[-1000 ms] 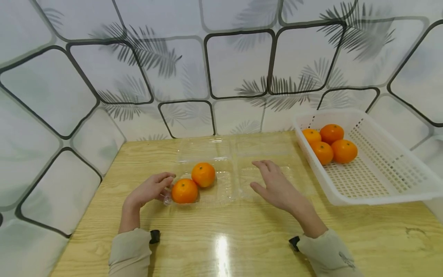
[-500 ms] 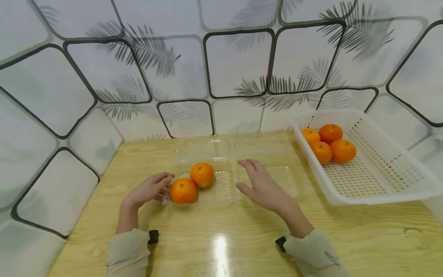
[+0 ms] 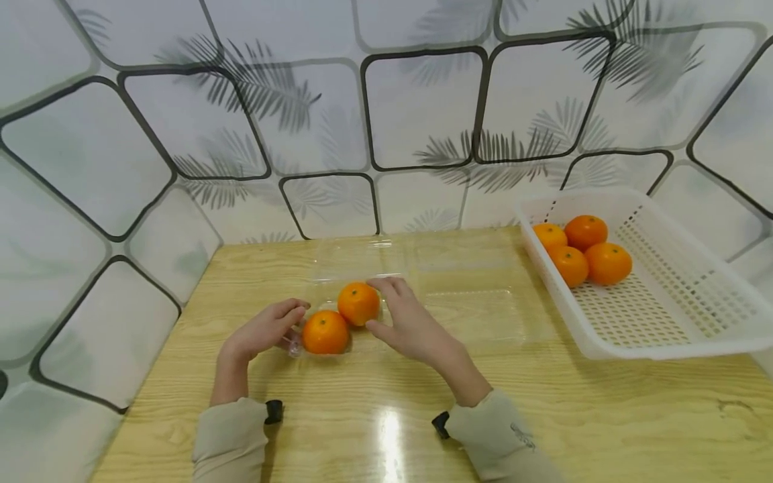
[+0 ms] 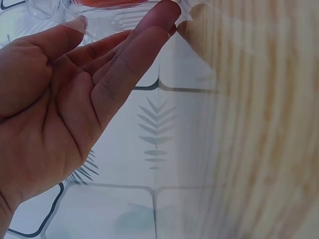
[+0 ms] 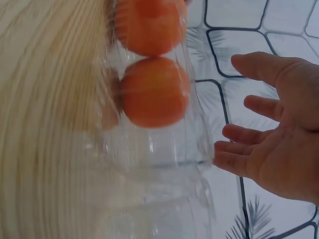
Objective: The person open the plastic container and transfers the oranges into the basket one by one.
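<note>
A clear plastic clamshell container (image 3: 477, 315) lies open on the wooden table (image 3: 543, 409). Two oranges sit in its left half, a front orange (image 3: 325, 332) and a rear orange (image 3: 358, 303). My left hand (image 3: 284, 322) rests at the container's left corner, beside the front orange. In the left wrist view the left hand (image 4: 75, 99) shows its palm, with straight fingers touching the clear plastic container (image 4: 124, 17). My right hand (image 3: 386, 305) hovers with spread fingers just right of the rear orange. In the right wrist view the right hand (image 5: 269, 144) is apart from the oranges (image 5: 154, 92).
A white perforated basket (image 3: 664, 345) stands at the right of the table with several oranges (image 3: 580, 248) at its far end. Patterned wall panels enclose the table at the back and left. The table's front edge is near my sleeves.
My right hand has moved left, from over the container's right half to beside the rear orange. The left hand and both oranges have stayed put.
</note>
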Motion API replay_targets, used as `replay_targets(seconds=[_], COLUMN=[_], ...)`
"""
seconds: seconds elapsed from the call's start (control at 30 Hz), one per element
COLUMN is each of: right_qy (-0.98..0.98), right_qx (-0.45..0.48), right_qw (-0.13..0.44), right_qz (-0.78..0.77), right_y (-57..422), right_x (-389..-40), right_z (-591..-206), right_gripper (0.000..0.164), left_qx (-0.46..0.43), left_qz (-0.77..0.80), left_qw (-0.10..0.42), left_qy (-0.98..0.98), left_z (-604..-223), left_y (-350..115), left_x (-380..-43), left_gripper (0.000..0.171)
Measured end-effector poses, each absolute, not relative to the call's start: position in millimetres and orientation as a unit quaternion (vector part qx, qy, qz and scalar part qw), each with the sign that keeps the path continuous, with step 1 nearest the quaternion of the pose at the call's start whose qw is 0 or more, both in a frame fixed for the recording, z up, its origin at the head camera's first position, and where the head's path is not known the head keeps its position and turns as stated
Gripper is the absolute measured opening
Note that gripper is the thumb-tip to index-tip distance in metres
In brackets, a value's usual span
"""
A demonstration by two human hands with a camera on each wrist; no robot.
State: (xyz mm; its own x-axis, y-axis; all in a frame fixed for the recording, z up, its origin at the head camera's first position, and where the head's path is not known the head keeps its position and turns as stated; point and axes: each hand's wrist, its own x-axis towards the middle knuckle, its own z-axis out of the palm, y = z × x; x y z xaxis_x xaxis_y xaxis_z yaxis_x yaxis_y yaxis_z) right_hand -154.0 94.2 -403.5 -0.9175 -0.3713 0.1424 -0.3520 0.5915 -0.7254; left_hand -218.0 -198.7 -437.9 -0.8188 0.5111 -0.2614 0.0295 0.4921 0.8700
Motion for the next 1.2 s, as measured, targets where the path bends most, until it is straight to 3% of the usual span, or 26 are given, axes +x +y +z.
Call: replay_targets(seconds=[0.33, 0.9, 1.2], right_qy=[0.882, 0.943, 0.951], right_qx=[-0.197, -0.223, -0.226], right_qw=[0.061, 0.015, -0.059], right_qz=[-0.423, -0.247, -0.203], right_y=[63.4, 40.7, 48.7], right_x=[-167.2, -166.1, -171.1], right_z=[-412.4, -425.2, -432.5], right_gripper=[0.074, 0.076, 0.051], left_qx=[0.161, 0.160, 0.160], left_qz=[0.475, 0.475, 0.478], left_qw=[0.253, 0.253, 0.255], left_qy=[0.827, 0.828, 0.825], left_z=[-437.7, -437.5, -439.6], left_y=[-196.8, -204.3, -199.7], left_x=[-220.1, -216.3, -220.1], left_gripper=[0.049, 0.050, 0.049])
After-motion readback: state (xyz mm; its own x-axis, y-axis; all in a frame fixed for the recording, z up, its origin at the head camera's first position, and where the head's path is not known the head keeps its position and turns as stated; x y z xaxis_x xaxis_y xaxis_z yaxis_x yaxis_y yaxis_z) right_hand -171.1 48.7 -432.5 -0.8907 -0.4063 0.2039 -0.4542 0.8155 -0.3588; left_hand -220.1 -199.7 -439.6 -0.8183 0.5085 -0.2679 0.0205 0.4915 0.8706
